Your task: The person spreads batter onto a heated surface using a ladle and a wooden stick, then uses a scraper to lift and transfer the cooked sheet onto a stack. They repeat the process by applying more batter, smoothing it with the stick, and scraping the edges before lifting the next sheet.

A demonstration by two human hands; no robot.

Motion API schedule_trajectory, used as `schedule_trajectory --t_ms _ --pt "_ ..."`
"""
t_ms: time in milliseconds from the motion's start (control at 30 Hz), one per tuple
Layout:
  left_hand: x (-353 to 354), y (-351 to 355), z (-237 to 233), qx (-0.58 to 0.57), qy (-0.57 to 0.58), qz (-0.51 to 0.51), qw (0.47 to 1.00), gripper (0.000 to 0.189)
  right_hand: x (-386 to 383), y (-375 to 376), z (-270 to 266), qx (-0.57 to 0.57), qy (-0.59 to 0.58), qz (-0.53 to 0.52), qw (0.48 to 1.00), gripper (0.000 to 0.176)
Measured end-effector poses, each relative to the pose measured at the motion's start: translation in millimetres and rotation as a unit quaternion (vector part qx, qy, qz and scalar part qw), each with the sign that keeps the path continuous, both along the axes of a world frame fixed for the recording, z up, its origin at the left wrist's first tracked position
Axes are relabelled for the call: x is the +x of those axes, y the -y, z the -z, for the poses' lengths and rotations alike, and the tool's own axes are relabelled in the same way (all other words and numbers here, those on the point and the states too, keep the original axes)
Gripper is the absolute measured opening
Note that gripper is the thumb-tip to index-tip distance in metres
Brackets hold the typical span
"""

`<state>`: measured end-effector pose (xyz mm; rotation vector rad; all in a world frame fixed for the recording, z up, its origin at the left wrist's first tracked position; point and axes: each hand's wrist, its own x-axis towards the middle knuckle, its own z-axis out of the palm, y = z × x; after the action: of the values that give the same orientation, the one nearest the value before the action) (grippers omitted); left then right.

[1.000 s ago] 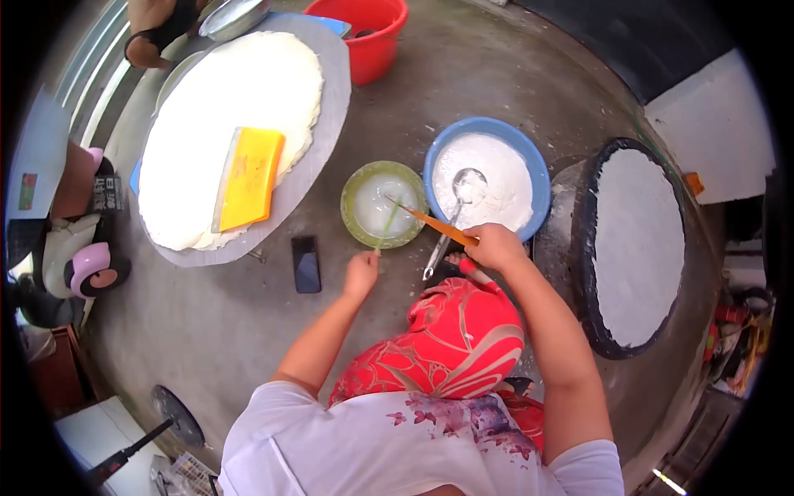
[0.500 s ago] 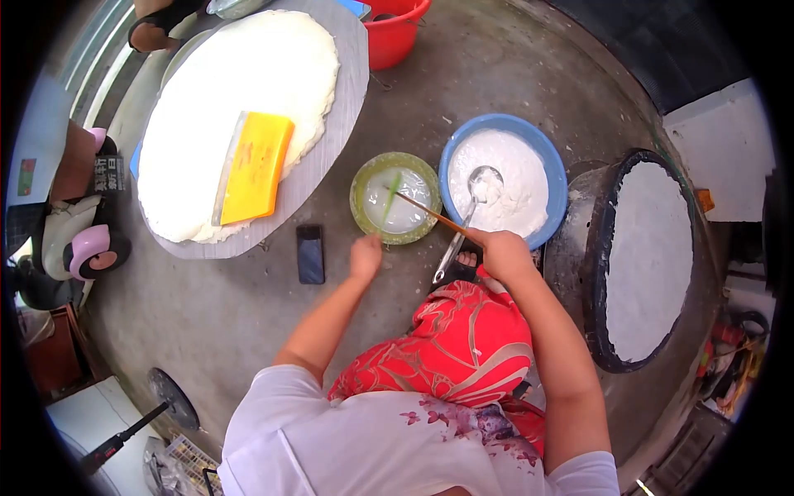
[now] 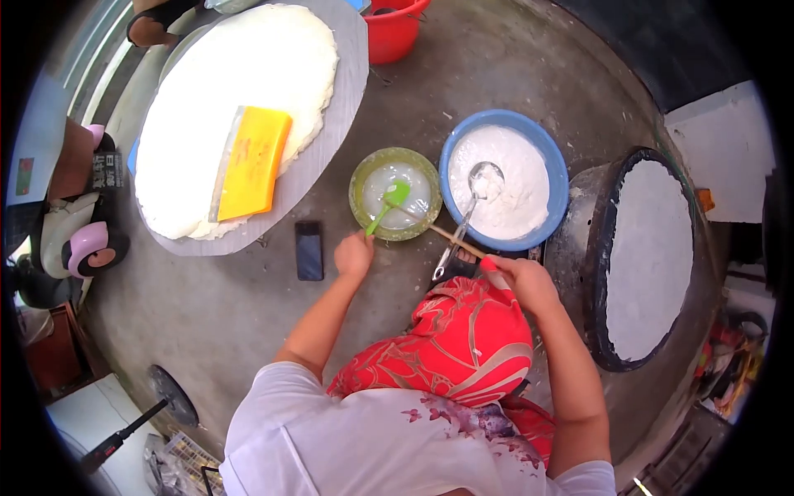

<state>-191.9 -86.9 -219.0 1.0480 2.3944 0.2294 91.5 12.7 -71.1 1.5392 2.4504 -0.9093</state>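
Note:
My left hand (image 3: 354,255) is closed round the handle of a bright green spatula (image 3: 397,193), whose head is over the milky liquid in a yellow-green bowl (image 3: 356,197). A thin wooden stick (image 3: 455,240) is gripped in my right hand (image 3: 524,279); its far end reaches into the same bowl, close to the spatula's head. Beside that bowl stands a blue basin (image 3: 560,175) of thick white batter (image 3: 519,180). A metal ladle (image 3: 463,225) rests in the basin, its handle slanting over the rim towards me.
A round table (image 3: 343,124) at upper left bears a large pale sheet of dough (image 3: 223,66) and a yellow scraper (image 3: 256,161). A phone (image 3: 309,252) lies on the floor. On the right stands a black-rimmed drum (image 3: 595,273); a red bucket (image 3: 393,37) is behind.
The green spatula has turned, showing its broad head, with its handle now clear in my left hand. My left hand has shifted slightly left; my right hand has moved down and right with the stick.

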Motion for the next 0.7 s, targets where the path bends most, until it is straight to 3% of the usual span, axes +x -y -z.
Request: schedule_trajectory --t_ms 67,200,300,367,400,467,533,600,667,700 --pt "1 7 -6 0.083 -0.058 0.056 0.993 0.019 -4 -1 7 -0.039 0.008 -0.02 0.999 0.027" --pt "5 23 -18 0.068 -0.079 0.069 0.992 0.019 -19 -10 10 0.029 0.103 -0.016 0.994 0.029" --pt "6 34 -4 0.149 -0.059 0.043 0.986 0.019 -23 -8 -5 0.068 0.123 -0.037 0.989 0.031" --pt "6 37 13 0.249 0.061 0.035 0.966 0.02 -14 -5 0 0.109 0.103 -0.068 0.986 0.032" --pt "8 34 17 0.25 0.062 0.035 0.965 0.02 -7 -3 2 0.149 0.082 -0.101 0.98 0.033" --pt "10 25 27 0.149 0.303 -0.111 0.935 0.024 7 2 0 0.195 0.064 -0.111 0.973 0.035" --pt "4 14 37 0.137 0.321 -0.148 0.925 0.024 21 9 1 0.238 0.044 -0.12 0.963 0.037" --pt "0 7 43 0.125 0.34 -0.181 0.914 0.025 40 18 9 0.186 0.025 -0.013 0.982 0.038" --pt "-4 -1 46 0.08 0.326 -0.188 0.923 0.024 61 23 21 0.191 0.004 0.016 0.981 0.039" --pt "-6 -2 54 0.079 0.329 -0.18 0.924 0.024 71 26 31 0.114 -0.073 0.11 0.985 0.038"
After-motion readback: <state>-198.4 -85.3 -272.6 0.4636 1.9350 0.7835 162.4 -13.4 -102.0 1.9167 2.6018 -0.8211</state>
